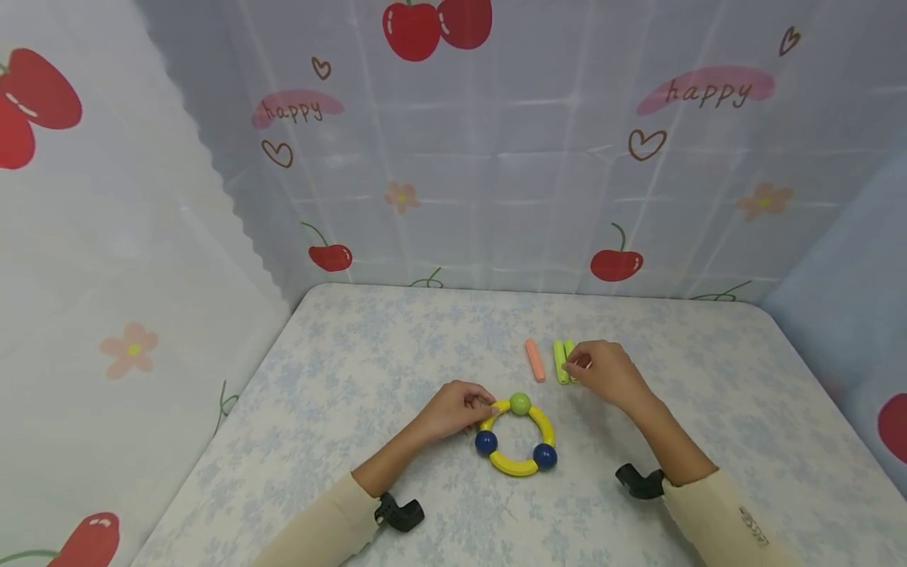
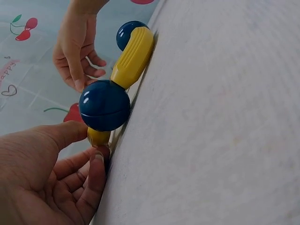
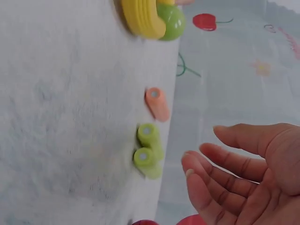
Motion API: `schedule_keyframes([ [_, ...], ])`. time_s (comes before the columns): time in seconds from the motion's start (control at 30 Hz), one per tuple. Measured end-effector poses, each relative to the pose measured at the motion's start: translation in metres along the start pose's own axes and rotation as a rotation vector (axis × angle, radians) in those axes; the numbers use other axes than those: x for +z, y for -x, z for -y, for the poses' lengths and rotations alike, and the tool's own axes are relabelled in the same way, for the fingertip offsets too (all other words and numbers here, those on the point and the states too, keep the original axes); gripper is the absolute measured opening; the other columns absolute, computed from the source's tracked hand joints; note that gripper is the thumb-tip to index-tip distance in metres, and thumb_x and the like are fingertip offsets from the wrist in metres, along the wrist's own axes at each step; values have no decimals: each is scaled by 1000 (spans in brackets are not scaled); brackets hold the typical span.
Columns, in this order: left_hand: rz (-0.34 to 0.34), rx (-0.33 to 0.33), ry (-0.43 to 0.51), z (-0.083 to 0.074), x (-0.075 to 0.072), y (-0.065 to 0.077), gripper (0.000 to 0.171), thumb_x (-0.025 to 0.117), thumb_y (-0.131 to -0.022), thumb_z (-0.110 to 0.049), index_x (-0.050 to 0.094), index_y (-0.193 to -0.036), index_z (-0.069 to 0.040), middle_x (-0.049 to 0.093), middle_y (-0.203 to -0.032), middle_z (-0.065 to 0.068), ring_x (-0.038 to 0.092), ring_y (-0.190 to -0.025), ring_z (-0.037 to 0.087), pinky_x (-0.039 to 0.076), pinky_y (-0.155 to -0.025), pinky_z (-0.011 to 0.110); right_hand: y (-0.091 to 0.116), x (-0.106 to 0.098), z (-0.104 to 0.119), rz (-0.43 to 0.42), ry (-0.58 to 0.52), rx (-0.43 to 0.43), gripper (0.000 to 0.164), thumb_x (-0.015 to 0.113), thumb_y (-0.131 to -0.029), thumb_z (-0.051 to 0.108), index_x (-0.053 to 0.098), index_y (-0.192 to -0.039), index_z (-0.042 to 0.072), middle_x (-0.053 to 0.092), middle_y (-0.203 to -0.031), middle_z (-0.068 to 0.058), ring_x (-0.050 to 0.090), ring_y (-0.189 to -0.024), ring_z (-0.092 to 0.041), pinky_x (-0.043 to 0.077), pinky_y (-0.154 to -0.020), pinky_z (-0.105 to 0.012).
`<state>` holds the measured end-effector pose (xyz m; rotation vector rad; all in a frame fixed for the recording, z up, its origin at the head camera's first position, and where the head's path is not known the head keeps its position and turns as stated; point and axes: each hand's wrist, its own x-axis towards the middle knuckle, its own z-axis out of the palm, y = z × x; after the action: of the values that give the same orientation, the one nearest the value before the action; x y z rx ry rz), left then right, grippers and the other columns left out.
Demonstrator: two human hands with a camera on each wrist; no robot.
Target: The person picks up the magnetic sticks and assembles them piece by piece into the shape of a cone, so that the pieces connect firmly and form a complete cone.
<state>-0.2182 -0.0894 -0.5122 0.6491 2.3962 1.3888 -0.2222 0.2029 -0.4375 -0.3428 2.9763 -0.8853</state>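
Pinching with thumb and fingers, the left hand [image 1: 453,411] is holding one yellow curved stick [image 2: 97,136] of a ring [image 1: 515,466], which is lying on the desk [image 1: 397,331]. Yellow sticks are alternating there with one green ball [image 1: 520,404] and two blue balls [image 1: 545,456]. The right hand [image 1: 605,370] is hovering just above two straight green sticks [image 1: 560,362]; its fingers are bending loosely, apart from the thumb, and are holding nothing. An orange stick [image 1: 534,361] is lying near, left of the green sticks, beyond the ring.
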Motion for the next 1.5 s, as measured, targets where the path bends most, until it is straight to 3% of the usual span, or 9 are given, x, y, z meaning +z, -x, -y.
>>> schedule_keyframes([
  [0.3, -7, 0, -2, 0, 0, 0, 20, 72, -96, -28, 77, -108, -13, 68, -74, -2, 62, -58, 14, 54, -54, 29, -22, -2, -13, -49, 42, 96, 25, 74, -92, 9, 70, -111, -8, 69, -93, -18, 63, -82, -28, 56, -66, -38],
  [0.67, -5, 5, -3, 1, 1, 1, 21, 72, -96, -26, 76, -109, -10, 68, -72, -2, 61, -57, 14, 53, -53, 28, -39, 12, -19, 35, 98, 217, 38, 73, -90, 7, 64, -122, -12, 68, -94, -17, 61, -75, -23, 52, -59, -32],
  [1.13, -3, 11, 1, 0, 1, 2, 21, 71, -97, -27, 76, -109, -11, 68, -71, -2, 61, -56, 15, 53, -53, 28, -42, 19, -19, 68, 131, 247, 44, 73, -89, 8, 61, -125, -15, 69, -104, -24, 65, -84, -28, 56, -63, -37],
  [1.5, -3, 13, -2, -1, 1, 1, 19, 71, -97, -24, 76, -109, -10, 68, -70, -1, 61, -56, 15, 52, -52, 28, -43, 21, -25, 85, 131, 249, 51, 73, -88, 13, 59, -126, -18, 63, -122, -32, 65, -92, -31, 57, -74, -45],
])
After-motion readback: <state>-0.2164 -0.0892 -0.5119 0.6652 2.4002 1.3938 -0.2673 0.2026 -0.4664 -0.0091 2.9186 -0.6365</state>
